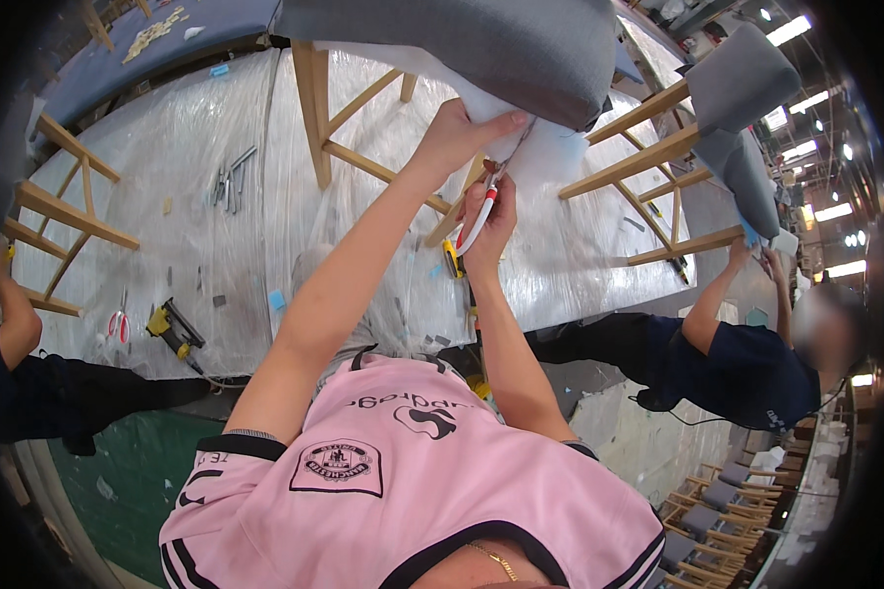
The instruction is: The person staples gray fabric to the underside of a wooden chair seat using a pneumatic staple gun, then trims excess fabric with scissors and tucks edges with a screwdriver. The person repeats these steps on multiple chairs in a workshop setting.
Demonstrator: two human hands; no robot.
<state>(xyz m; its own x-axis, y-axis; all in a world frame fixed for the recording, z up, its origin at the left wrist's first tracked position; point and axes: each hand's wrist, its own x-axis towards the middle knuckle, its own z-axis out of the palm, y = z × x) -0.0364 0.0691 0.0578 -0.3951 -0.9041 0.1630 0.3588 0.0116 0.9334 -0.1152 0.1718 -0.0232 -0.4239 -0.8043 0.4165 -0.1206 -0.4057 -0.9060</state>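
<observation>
A chair with a grey upholstered seat point(530, 59) and wooden legs point(312, 113) stands on the plastic-covered table in front of me. White padding point(550, 157) hangs out from beneath the grey fabric. My left hand point(457, 137) pinches this padding at its edge, thumb stretched toward the right. Just below, my right hand point(493, 218) grips scissors with red and white handles point(478, 228). Their blades point up into the padding beside my left thumb; how far they are apart is hard to see.
On the plastic-covered table point(226, 118) lie a yellow-black staple gun point(175, 329), red-handled scissors point(119, 324) and several metal staple strips point(233, 179). People work at chairs on both sides, one person point(737, 358) at right. Another yellow tool point(453, 258) is close by my right forearm.
</observation>
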